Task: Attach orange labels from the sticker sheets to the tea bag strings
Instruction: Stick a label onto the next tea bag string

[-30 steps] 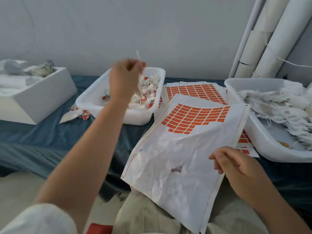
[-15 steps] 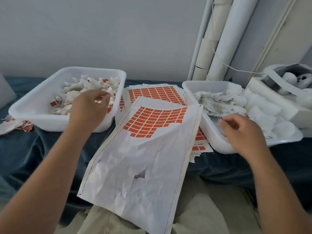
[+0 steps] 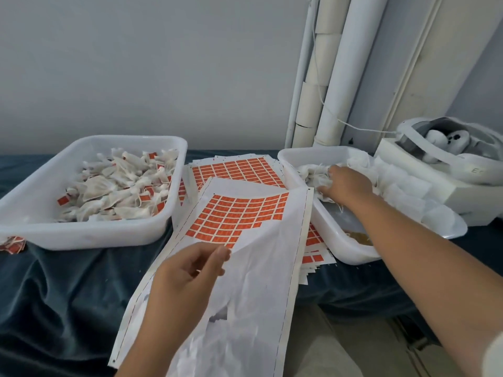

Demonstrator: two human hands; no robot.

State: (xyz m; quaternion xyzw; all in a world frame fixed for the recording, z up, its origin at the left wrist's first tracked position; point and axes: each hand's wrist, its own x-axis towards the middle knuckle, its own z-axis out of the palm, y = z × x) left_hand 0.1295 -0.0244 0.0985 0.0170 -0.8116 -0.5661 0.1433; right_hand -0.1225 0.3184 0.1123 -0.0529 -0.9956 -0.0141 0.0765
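Observation:
A crumpled sticker sheet (image 3: 258, 281) lies on my lap and the table edge, with orange labels (image 3: 239, 219) left on its upper part. My left hand (image 3: 190, 270) hovers over the sheet just below the labels, fingers loosely curled and holding nothing. My right hand (image 3: 345, 183) reaches into the right white tub (image 3: 334, 240), thumb and fingers closed into a clump of unlabelled tea bags (image 3: 310, 172) with loose strings. The left white tub (image 3: 81, 235) holds a pile of tea bags with orange labels (image 3: 122, 191).
More sticker sheets (image 3: 234, 172) are stacked between the tubs on the dark blue cloth (image 3: 68, 295). A white box with a headset and soft toy (image 3: 435, 186) stands at the right. White pipes (image 3: 326, 91) run up the wall. Loose label scraps (image 3: 11, 244) lie far left.
My left hand left the left tub and came down over the sticker sheet. My right hand moved from the sheet into the right tub's tea bags. My view turned to the right.

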